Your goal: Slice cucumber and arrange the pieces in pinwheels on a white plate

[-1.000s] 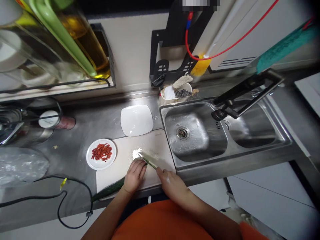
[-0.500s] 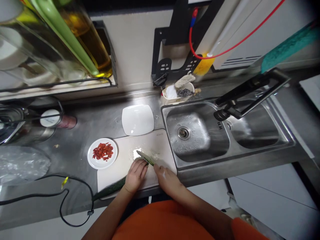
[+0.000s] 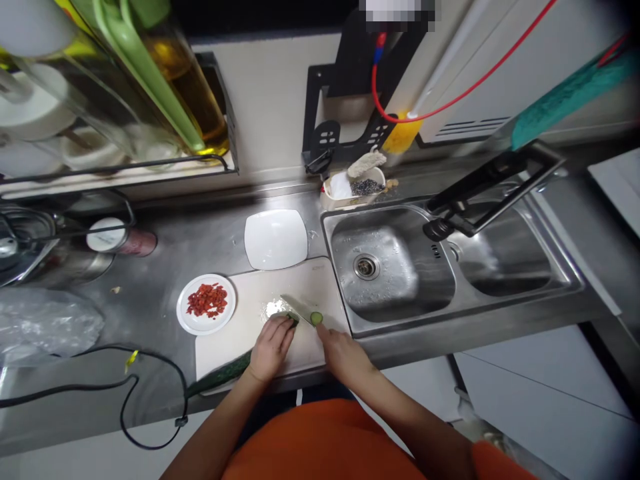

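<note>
A long dark green cucumber (image 3: 223, 375) lies slantwise over the near left part of a white cutting board (image 3: 235, 293). My left hand (image 3: 273, 347) is closed over its cut end, fingers curled. In my right hand (image 3: 345, 350) is a knife (image 3: 295, 307), its blade pointing away and to the left, beside the cucumber's end. One round cucumber slice (image 3: 316, 318) rests at the right of the blade, near my right fingers. The knife's handle is hidden in my grip. Wet spots shine on the board beyond the blade.
A round white plate (image 3: 185, 303) of chopped red pieces overlaps the board's left edge. Behind the board sits a square white plate (image 3: 276, 240). On the right is a double steel sink (image 3: 395, 267) with a black faucet (image 3: 480, 193). A black cable (image 3: 160, 360) loops at left.
The knife and my right hand have moved slightly right, away from my left hand. A round cucumber slice now shows beside the blade. The camera view has shifted a little.
</note>
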{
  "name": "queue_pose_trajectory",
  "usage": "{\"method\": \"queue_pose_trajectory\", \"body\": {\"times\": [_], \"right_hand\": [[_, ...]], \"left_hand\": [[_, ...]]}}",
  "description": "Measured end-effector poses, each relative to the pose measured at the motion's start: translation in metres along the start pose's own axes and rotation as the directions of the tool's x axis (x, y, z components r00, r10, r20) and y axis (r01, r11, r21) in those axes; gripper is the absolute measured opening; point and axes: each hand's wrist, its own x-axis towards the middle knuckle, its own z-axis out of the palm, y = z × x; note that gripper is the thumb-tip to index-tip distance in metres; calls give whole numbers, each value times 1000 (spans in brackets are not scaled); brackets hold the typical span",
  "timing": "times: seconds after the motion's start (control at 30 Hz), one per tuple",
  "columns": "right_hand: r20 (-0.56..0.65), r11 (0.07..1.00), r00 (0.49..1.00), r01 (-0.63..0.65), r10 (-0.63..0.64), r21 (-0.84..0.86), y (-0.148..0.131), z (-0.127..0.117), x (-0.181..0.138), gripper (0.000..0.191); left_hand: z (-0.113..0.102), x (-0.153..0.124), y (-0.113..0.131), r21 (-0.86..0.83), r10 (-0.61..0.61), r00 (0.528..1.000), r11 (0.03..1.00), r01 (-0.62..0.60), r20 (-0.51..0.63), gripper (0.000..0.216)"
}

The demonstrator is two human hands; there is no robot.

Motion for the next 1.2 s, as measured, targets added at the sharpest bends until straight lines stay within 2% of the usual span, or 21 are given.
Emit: {"method": "queue_pose_trajectory", "body": {"times": [0.17,0.43,0.8,1.2], "right_hand": [[36,1000,999,3,-2,-21,-6,-10,-18,41],[92,1000,995,-29,29,-1,-10,-24,-30,40],[1,999,1000,-21,21,33,-8,-16,-30,40],[28,999,999,24,-23,-34,-8,-19,-25,40]], "left_hand": [[-1,0,1,5,-6,1000,1000,6,13,22],[-3,1,3,15,-4,1000,1000,3,11,20],[-4,2,3,24,24,1000,999,-24,-3,20],[-2,2,3,32,25,1000,999,-24,-6,20]]}}
